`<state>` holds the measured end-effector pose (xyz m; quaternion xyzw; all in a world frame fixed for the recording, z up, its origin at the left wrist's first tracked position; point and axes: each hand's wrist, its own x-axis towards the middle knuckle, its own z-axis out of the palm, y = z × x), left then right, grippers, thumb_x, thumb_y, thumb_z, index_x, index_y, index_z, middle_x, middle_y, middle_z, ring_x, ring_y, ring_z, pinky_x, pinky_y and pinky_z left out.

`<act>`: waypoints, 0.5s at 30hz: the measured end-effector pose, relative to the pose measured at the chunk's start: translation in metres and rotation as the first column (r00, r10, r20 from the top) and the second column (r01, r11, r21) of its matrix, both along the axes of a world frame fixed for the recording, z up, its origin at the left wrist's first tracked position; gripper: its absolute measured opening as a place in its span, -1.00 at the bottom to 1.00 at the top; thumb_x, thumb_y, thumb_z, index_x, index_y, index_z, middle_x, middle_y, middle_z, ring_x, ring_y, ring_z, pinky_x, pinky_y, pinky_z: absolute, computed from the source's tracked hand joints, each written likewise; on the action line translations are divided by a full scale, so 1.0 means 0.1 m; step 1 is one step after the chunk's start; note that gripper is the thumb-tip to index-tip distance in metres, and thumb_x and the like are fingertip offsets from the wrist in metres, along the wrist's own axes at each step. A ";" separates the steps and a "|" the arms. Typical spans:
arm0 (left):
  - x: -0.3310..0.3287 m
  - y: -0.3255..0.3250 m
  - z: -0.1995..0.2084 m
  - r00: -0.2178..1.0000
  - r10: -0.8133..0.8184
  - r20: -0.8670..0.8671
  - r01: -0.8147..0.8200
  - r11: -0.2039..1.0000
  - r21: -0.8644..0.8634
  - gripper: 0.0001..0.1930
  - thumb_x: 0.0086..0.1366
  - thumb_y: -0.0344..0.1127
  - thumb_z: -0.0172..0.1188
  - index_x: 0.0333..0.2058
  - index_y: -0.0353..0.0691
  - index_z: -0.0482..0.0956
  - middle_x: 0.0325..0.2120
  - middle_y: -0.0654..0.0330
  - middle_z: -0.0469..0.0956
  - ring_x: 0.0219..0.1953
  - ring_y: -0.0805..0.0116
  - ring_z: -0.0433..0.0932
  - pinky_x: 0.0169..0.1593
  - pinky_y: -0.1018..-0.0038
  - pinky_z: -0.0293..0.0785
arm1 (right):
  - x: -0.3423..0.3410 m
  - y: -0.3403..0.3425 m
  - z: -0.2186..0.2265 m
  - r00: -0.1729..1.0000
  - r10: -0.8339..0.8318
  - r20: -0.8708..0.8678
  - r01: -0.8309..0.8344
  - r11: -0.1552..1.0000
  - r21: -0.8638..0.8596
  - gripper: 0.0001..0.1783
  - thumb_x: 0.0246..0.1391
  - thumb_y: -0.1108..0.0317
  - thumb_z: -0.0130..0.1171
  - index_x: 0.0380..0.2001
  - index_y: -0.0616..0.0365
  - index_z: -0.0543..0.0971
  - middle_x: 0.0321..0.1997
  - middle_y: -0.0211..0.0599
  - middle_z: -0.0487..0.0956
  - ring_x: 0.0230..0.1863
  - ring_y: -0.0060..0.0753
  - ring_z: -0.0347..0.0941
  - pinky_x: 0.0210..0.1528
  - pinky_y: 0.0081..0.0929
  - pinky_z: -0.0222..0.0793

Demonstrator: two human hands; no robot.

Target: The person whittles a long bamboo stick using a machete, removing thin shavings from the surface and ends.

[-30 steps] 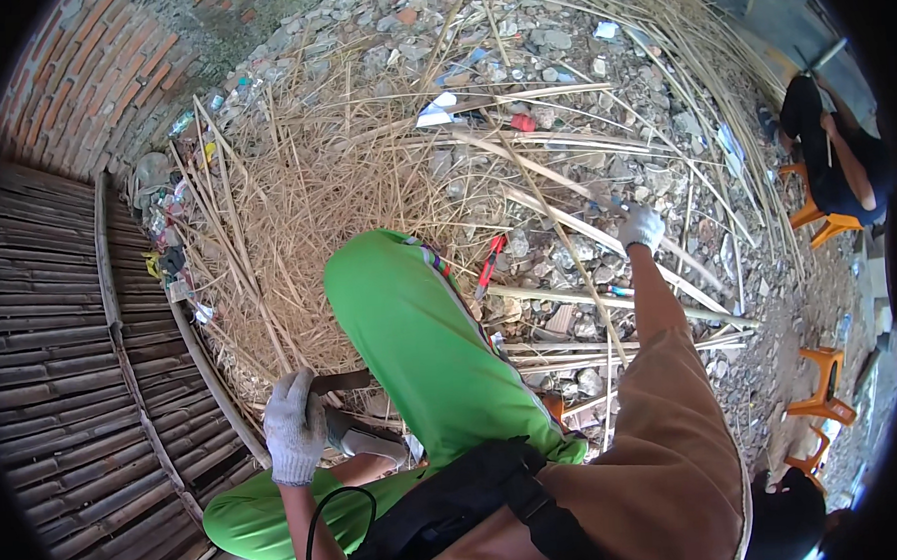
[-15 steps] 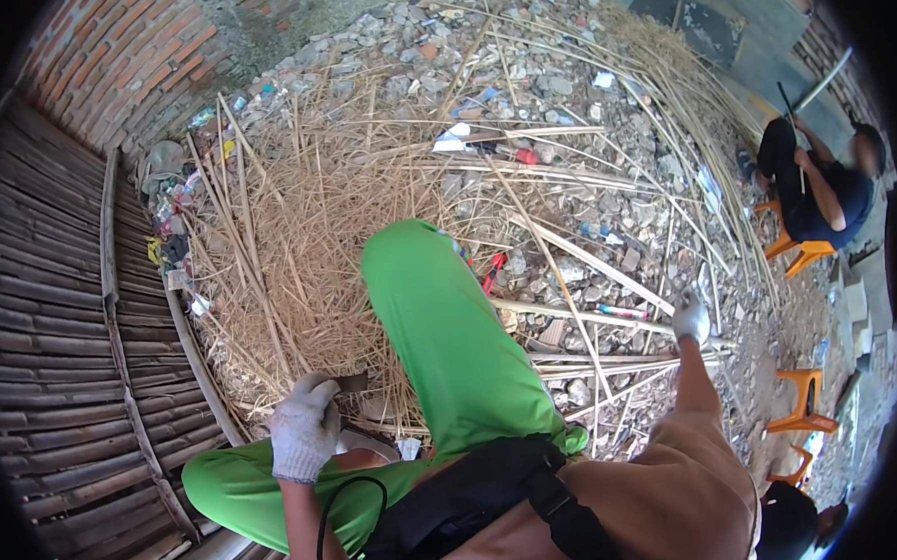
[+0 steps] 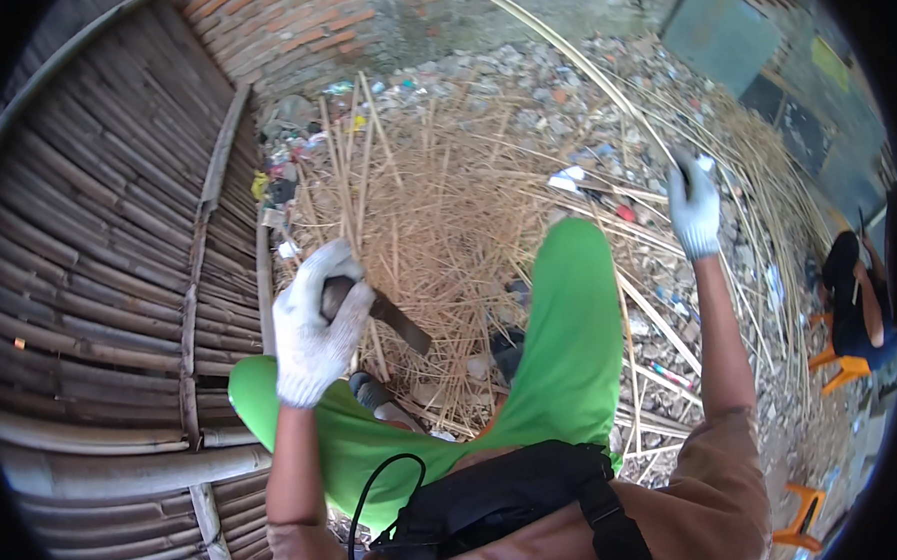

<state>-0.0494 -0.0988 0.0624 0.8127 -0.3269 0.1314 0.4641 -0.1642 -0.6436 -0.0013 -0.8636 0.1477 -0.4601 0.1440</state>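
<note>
My gloved left hand is wrapped round the dark handle of a knife with a short, broad blade. It is above my left leg, and the blade points right and down. My gloved right hand, out over the strips on the ground, grips the lower end of a long pale bamboo strip. The strip arcs up and left past the brick wall and leaves the view at the top. Between my hands, below, spreads a pile of thin brown shavings.
A bamboo slat wall rises at my left. More bamboo strips lie on the rubble to the right. A brick wall stands at the back. A person sits on an orange stool at the right; another orange stool is nearer.
My right hand has gone from the strips on the ground up and away from me, and a long strip now rises from it. My left hand has lifted with the knife. The view has turned.
</note>
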 end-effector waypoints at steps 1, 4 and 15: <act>0.05 -0.01 -0.06 0.999 0.015 0.048 -0.014 1.000 -0.018 -0.48 0.29 -0.55 0.40 0.23 -0.27 0.55 -0.20 0.21 0.73 -0.21 0.49 0.65 -0.02 0.43 0.65 | 0.33 0.20 0.25 0.998 0.068 0.011 -0.069 0.993 0.091 -0.63 0.44 0.33 0.17 0.22 0.17 0.65 0.13 0.06 0.73 0.17 0.03 0.69 0.24 -0.21 0.55; 0.11 -0.06 -0.38 0.973 -0.025 -0.228 -0.039 0.962 -0.269 -0.40 0.29 -0.57 0.40 0.30 -0.24 0.49 -0.24 0.28 0.71 -0.37 0.65 0.46 -0.19 0.58 0.58 | 1.15 0.89 0.78 0.955 0.278 0.103 -0.293 0.941 0.170 -0.61 0.47 0.22 0.15 0.21 0.17 0.65 -0.13 -0.10 0.77 -0.19 -0.24 0.72 -0.06 -0.27 0.61; -0.03 0.10 -0.85 0.927 0.115 -0.357 -0.083 0.991 0.103 -0.18 0.29 -0.32 0.45 0.48 -0.17 0.27 -0.26 0.23 0.73 -0.39 0.45 0.55 -0.13 0.42 0.62 | 1.68 3.32 -0.57 0.539 0.839 -0.081 -0.635 0.467 0.615 -0.64 0.36 0.19 0.25 0.08 0.17 0.70 -0.12 -0.03 0.73 -0.15 -0.10 0.70 -0.04 -0.17 0.60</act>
